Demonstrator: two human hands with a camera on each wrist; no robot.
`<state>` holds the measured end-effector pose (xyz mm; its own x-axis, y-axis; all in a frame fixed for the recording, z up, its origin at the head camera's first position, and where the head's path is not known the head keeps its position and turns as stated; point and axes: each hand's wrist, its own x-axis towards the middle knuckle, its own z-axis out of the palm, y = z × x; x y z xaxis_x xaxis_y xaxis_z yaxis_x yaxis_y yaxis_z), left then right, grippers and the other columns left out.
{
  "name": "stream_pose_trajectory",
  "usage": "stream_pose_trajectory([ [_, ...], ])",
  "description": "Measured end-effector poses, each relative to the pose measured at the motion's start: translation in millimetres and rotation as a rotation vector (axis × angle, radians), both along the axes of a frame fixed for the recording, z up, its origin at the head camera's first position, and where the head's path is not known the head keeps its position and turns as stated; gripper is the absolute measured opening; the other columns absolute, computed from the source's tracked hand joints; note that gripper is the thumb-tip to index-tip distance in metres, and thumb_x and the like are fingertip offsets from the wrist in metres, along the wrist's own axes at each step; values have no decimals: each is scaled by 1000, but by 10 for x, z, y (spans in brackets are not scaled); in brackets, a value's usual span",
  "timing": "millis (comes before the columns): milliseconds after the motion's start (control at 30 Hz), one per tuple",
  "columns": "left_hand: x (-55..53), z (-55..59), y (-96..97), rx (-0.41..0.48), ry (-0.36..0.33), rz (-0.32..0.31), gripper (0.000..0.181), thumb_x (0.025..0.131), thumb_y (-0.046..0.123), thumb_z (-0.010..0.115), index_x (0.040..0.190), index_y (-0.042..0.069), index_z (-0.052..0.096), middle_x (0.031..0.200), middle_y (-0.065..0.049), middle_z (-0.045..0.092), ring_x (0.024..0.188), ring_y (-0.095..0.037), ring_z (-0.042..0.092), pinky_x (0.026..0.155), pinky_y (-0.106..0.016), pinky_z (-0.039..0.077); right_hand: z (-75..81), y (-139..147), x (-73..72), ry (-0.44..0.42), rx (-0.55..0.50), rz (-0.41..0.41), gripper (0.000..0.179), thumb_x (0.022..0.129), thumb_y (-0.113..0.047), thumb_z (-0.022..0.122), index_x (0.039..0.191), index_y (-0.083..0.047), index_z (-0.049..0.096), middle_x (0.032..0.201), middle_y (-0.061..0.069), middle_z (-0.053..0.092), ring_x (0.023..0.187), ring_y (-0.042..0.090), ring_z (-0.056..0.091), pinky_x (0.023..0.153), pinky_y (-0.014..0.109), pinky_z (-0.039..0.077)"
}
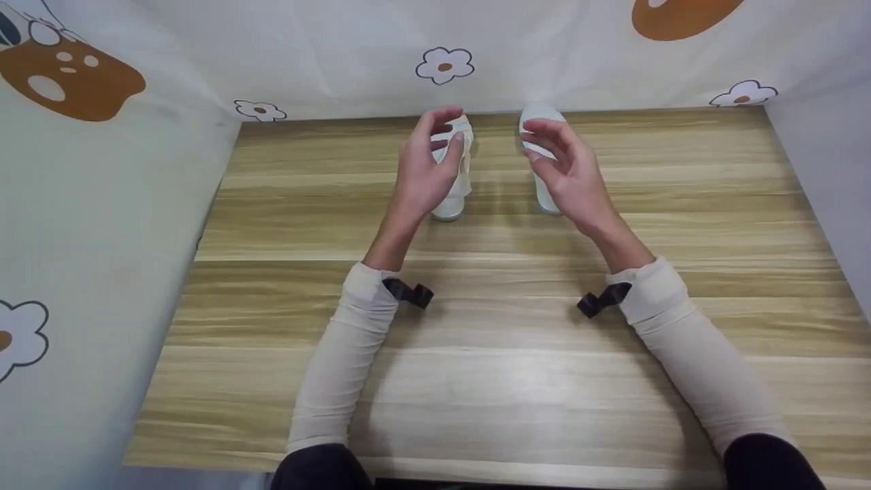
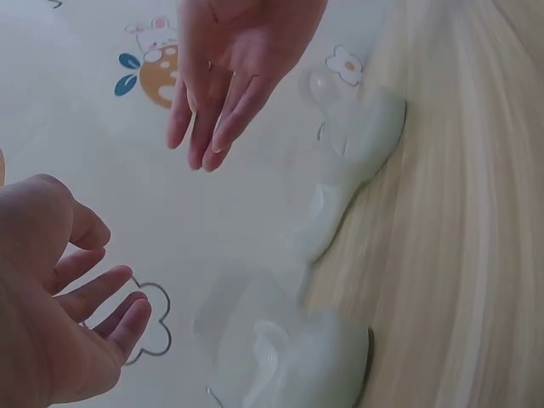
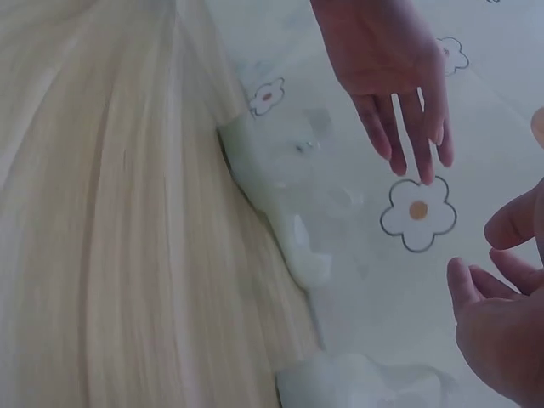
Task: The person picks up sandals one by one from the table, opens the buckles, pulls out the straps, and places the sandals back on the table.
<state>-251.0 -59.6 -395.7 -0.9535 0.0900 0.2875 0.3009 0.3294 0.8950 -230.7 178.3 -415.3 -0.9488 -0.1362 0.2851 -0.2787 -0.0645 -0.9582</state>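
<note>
Two pale sandals stand side by side at the far edge of the wooden table, one left [image 1: 448, 208] and one right [image 1: 548, 199]. My left hand [image 1: 426, 167] hovers over the left sandal with its fingers loosely bent, partly hiding it. Above the right sandal, my right hand [image 1: 570, 170] is held in much the same way, its palm turned inward. Neither hand grips anything. In the left wrist view the nearer sandal [image 2: 336, 361] shows a thick sole; in the right wrist view, one sandal [image 3: 310, 263] lies along the table's back edge.
A pale patterned cloth wall [image 1: 354, 61] with flowers and brown shapes rises right behind the sandals. Further cloth walls stand along the left side [image 1: 102, 224] and right side [image 1: 823, 163]. The wood-grained table top [image 1: 503, 327] extends beneath both forearms.
</note>
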Motion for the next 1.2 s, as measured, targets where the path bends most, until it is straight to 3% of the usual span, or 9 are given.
stream_pose_trajectory([
  [100,-8,-41,-88,7,-21,19,32,109,13,61,141,10,62,143,-4,68,129,-16,63,111,-33,54,-33,-114,-7,-48,27,26,43,105,2,59,148,5,52,150,13,58,145,34,56,120,37,50],
  [300,-46,-151,-228,29,-72,56,31,110,15,61,140,10,63,142,-4,68,128,-16,64,109,-32,55,-162,-312,-40,-110,85,74,48,105,1,60,152,5,49,157,18,54,151,37,51,124,42,46],
  [567,-96,-320,-394,39,-142,99,31,110,15,61,140,8,64,147,-9,66,128,-24,65,107,-34,57,-365,-515,-111,-167,178,125,60,104,0,59,159,11,37,166,32,41,155,39,46,131,47,37],
  [733,-91,-440,-490,43,-212,123,32,110,17,60,140,6,64,152,-11,62,125,-25,68,99,-34,61,-433,-603,-144,-215,197,138,64,106,-4,60,161,11,33,168,30,40,157,38,43,133,43,34],
  [867,-71,-524,-543,29,-282,136,36,110,22,60,141,5,62,155,-13,60,129,-25,69,101,-36,61,-466,-646,-168,-255,207,142,64,106,-8,60,162,8,34,169,26,42,158,35,43,133,41,33],
  [1033,-69,-609,-562,47,-339,128,36,112,27,58,141,6,62,151,-16,63,137,-26,66,110,-35,57,-522,-669,-199,-317,147,148,63,107,-9,62,163,4,35,170,22,41,158,33,43,132,40,36],
  [1200,-68,-637,-530,130,-392,109,35,115,28,52,140,6,61,142,-16,69,122,-21,70,100,-36,60,-573,-654,-202,-387,8,178,65,107,-7,61,165,4,33,172,22,38,160,31,41,130,39,38],
])
